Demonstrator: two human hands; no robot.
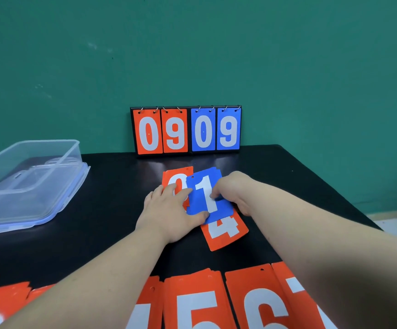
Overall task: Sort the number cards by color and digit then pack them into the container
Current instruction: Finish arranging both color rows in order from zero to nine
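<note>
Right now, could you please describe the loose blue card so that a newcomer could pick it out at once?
Find the flip scoreboard reading 0909 at the back of the black table. Just in front of it, between the left hand and the right hand, lies the blue card. It shows a white 1, unlike the orange 0 card and orange 4 card beneath it.

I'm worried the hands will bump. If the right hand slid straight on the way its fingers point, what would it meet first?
Most likely the left hand: the right hand points leftward across the blue 1 card, and the left hand's fingers touch that card's left edge. Depth is unclear.
</note>
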